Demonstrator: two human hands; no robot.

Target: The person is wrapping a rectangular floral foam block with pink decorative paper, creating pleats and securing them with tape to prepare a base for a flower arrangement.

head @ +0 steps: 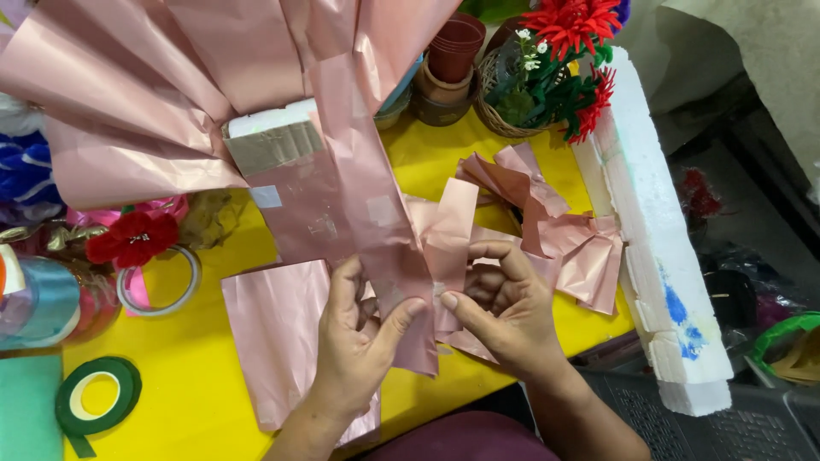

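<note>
Near the front of the yellow table (pixel 205 401), the left hand (pixel 359 341) and right hand (pixel 504 312) pinch a long strip of shiny pink wrapping paper (pixel 376 230) between thumbs and fingers. A green tape roll (pixel 98 393) lies far left.

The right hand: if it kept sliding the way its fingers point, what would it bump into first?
The right hand points left, so it would probably meet the pink paper strip first, then the left hand. Depth is unclear.

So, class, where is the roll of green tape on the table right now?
In the head view the green tape roll lies flat at the lower left of the yellow table, left of the left hand and below the clear tape ring.
</note>
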